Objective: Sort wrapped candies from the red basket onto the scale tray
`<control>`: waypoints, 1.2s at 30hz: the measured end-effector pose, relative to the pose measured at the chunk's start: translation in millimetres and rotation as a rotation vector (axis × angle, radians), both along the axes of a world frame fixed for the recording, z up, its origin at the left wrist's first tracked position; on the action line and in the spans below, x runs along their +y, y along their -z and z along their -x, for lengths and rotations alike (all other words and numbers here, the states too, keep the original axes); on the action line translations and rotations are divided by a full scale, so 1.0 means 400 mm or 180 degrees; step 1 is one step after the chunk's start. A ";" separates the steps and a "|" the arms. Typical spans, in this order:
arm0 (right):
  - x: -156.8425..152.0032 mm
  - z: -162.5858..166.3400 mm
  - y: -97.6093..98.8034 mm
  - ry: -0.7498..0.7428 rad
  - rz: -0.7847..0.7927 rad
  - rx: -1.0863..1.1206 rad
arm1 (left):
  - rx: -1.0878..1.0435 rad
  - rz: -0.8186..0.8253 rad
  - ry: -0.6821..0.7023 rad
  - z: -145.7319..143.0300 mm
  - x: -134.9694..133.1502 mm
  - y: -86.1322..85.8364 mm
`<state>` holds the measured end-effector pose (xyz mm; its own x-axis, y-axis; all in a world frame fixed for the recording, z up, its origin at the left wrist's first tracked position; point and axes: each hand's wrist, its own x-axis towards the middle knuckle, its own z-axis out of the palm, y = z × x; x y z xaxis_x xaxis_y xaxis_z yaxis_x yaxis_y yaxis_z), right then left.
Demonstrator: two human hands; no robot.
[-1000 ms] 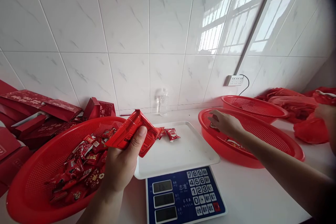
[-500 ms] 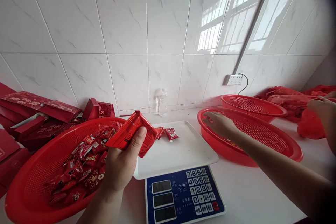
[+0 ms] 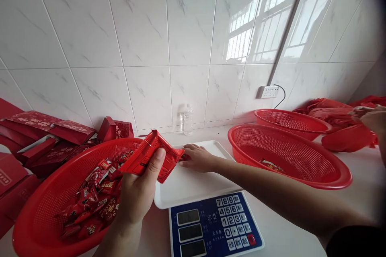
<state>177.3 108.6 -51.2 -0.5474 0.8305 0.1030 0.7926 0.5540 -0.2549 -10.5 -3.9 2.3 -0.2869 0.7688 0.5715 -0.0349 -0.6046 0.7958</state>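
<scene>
My left hand is closed round a shiny red packet, thumb pressed on its face, above the left edge of the white weighing tray. My right hand reaches palm down over the tray's far half, with its fingertips closed on a small red packet that is mostly hidden by the fingers and the larger packet. Below the tray is the blue scale panel with number keys and dark displays. To the left, a red basket holds many small red packets.
On the right stands a red basket with a few packets, and behind it another red basket. A clear bottle stands by the tiled wall. Red boxes pile up at left. A co-worker's hand is by red bags.
My right hand has moved left from the right basket onto the tray, covering the small packets there. My left hand still holds the red packet. At far right, a red bag near the co-worker has shifted left.
</scene>
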 end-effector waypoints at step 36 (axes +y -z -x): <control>-0.038 -0.247 -0.082 0.1202 -0.1048 0.0031 | -0.0154 0.0203 0.0266 -0.006 -0.002 0.012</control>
<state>275.9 93.3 -18.5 -0.2126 0.8931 0.3965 0.9517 0.2812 -0.1231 -8.0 -4.6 -2.7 -0.2463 0.8255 0.5077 -0.1225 -0.5462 0.8287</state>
